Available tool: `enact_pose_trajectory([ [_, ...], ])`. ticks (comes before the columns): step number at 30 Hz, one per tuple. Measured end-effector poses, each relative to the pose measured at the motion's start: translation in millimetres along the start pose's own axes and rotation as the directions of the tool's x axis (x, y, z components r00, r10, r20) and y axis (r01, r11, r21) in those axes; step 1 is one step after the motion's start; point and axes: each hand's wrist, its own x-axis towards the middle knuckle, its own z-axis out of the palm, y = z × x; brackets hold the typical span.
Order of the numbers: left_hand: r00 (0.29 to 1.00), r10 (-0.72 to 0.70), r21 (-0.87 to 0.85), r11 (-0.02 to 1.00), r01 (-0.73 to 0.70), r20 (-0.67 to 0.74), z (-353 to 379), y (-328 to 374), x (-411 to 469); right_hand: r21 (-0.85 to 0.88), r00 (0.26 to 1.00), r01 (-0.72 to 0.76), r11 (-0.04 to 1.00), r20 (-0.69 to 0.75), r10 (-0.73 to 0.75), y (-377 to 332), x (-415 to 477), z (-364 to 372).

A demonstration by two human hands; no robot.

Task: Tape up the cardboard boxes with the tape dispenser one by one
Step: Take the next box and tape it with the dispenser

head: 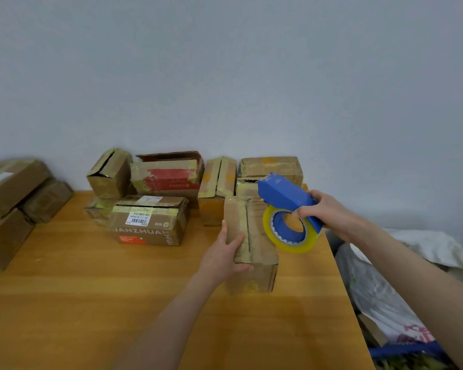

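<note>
Box (254, 244) under L hand (225, 256), dispenser (286, 206) just right.

A small brown cardboard box (259, 236), its top flaps meeting along a dark centre seam, is standing near the right edge of the orange wooden worktop (91, 276), with the left hand (225, 255) gripping its near left corner. A blue plastic tape dispenser (284, 194) carrying a yellowish clear tape roll (289, 245) is hanging at the box's right edge, held by the right hand (329, 209). More worn, tape-patched cardboard boxes (169, 177) are sitting along the far side, and others (11, 188) are lying stacked at the left.
</note>
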Motion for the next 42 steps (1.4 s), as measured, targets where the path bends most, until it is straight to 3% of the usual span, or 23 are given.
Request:
enact_pose_trajectory([
  [3,0.999,0.033,-0.065,0.997,-0.032,0.010,-9.7,-3.6,-4.5,-0.036,0.999,0.029,0.999,0.018,-0.028,-6.3,-4.2,-2.6],
  [5,0.982,-0.031,-0.356,0.934,-0.038,-0.186,-24.2,-1.3,-9.5,-0.054,0.996,0.064,0.996,0.060,-0.061,-13.3,-8.7,-5.4],
  [6,0.964,-0.130,-0.553,0.833,-0.020,-0.231,-32.1,0.3,-10.7,-0.070,0.993,0.085,0.994,0.089,-0.079,-16.9,-11.5,-6.7],
  [7,0.959,-0.226,-0.749,0.662,0.021,-0.173,-40.0,2.3,-11.2,-0.083,0.988,0.105,0.991,0.120,-0.094,-19.9,-14.7,-7.9],
  [9,0.962,-0.251,-0.959,0.232,0.162,0.102,-50.8,5.7,-13.5,-0.096,0.975,0.137,0.986,0.186,-0.117,-23.7,-19.8,-8.7],
  [10,0.961,-0.205,-0.972,0.105,0.212,0.187,-52.5,5.9,-15.9,-0.106,0.968,0.152,0.983,0.215,-0.127,-25.2,-22.1,-8.3],
  [12,0.961,-0.118,-0.967,0.027,0.255,0.250,-54.1,5.8,-20.5,-0.134,0.958,0.176,0.975,0.253,-0.138,-28.0,-25.8,-5.2],
  [18,0.975,-0.184,-0.991,0.028,0.133,0.126,-49.2,1.6,-27.9,-0.241,0.940,0.227,0.944,0.307,-0.147,-29.4,-33.2,6.9],
  [22,0.953,-0.303,-0.970,0.225,0.096,0.024,-43.7,4.4,-25.5,-0.355,0.932,0.291,0.888,0.315,-0.179,-27.3,-33.4,16.4],
  [30,0.925,-0.369,-0.920,0.387,0.060,-0.095,-39.7,11.7,-31.4,-0.559,0.921,0.379,0.738,0.305,-0.243,-26.9,-36.8,25.5],
  [36,0.895,-0.410,-0.908,0.420,0.011,-0.178,-40.7,14.1,-55.9,-0.522,0.899,0.423,0.741,0.346,-0.269,-18.8,-48.2,15.5],
  [42,0.754,-0.640,-0.944,0.316,0.089,-0.144,-17.7,-22.8,-82.4,-0.618,0.912,0.392,0.682,0.355,-0.203,12.9,-55.9,-17.6],
])
